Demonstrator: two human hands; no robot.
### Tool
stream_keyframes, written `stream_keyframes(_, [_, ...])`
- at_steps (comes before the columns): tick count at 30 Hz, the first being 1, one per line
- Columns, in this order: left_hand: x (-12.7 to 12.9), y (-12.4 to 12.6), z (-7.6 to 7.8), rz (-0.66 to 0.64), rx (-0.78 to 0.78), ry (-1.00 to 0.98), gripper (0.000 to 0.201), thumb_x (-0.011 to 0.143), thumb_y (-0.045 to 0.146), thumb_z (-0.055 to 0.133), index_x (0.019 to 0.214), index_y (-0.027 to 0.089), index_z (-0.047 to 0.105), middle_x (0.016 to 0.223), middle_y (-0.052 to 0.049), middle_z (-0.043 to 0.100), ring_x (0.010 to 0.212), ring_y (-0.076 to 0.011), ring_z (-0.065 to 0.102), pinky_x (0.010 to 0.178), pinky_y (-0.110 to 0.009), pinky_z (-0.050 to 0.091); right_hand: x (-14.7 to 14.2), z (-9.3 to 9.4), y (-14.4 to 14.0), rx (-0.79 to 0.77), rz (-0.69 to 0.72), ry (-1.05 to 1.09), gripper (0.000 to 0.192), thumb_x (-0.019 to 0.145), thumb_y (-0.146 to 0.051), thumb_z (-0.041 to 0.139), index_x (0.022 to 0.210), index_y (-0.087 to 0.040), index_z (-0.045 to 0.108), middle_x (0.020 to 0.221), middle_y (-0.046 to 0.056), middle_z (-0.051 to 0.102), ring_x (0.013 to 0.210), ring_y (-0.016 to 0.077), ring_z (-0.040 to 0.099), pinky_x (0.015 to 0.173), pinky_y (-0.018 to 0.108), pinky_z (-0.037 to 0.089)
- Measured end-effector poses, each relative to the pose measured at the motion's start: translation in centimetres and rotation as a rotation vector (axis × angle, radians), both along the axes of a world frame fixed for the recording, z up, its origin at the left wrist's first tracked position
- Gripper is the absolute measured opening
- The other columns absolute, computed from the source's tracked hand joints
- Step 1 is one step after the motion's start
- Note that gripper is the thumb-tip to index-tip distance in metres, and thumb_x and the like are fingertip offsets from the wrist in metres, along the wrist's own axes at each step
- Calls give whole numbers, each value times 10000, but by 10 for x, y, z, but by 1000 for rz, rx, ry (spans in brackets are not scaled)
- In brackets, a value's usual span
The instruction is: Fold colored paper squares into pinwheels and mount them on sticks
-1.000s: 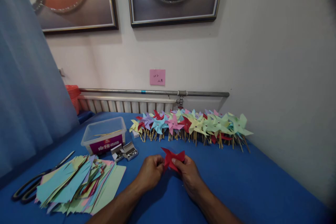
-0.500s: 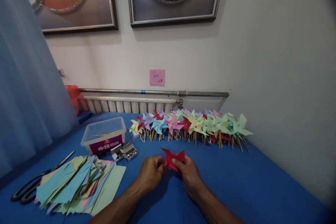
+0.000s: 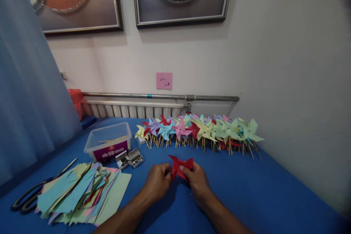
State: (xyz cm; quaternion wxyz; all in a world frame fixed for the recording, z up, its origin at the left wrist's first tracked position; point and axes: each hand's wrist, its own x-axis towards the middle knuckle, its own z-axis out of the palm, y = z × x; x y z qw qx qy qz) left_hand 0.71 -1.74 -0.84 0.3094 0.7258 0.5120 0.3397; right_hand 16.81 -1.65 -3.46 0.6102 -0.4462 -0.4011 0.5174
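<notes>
A red paper pinwheel [image 3: 179,164] is held just above the blue tablecloth [image 3: 246,190], pinched from both sides. My left hand [image 3: 157,181] grips its left edge with thumb and fingertips. My right hand [image 3: 197,181] pinches its right side. Both forearms reach in from the bottom edge. The pinwheel's lower half is hidden behind my fingers.
A long row of finished coloured pinwheels on sticks [image 3: 200,131] lies along the wall. Left of my hands are a stack of coloured paper sheets [image 3: 82,193], black scissors [image 3: 30,195], a clear plastic box of sticks [image 3: 108,140] and small open boxes of pins [image 3: 129,159]. A radiator [image 3: 131,109] runs behind.
</notes>
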Motion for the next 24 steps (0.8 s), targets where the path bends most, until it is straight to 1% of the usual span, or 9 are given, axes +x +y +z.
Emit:
stream_keyframes(5, [2, -2, 1, -3, -28, -32, 176, 743, 74, 470, 639, 159, 584, 574, 32, 547, 574, -112, 468, 556, -232, 281, 1, -1, 1, 6, -24, -31, 239, 633, -341, 836, 787, -198, 723, 714, 12, 731, 639, 185, 605, 667, 301, 474])
stream_keyframes(11, [3, -2, -1, -13, -48, -76, 164, 738, 82, 465, 621, 167, 540, 552, 45, 479, 559, -106, 425, 544, -233, 263, 1, -1, 2, 16, -32, -51, 218, 629, -338, 831, 747, -199, 711, 668, 1, 710, 608, 179, 585, 643, 300, 462])
stream_keyframes(16, [4, -3, -1, -11, -58, -83, 169, 746, 91, 464, 606, 176, 505, 553, 41, 476, 565, -108, 425, 546, -233, 271, 1, 1, 1, 24, -20, -31, 238, 633, -339, 831, 789, -197, 719, 705, 1, 723, 631, 179, 593, 654, 296, 469])
stream_keyframes(24, [5, -2, -2, -12, -59, -87, 166, 750, 106, 469, 604, 178, 504, 554, 42, 476, 565, -108, 428, 547, -234, 270, 1, -1, 3, 22, -19, -37, 247, 632, -350, 829, 780, -196, 706, 717, 9, 728, 637, 182, 602, 643, 292, 467])
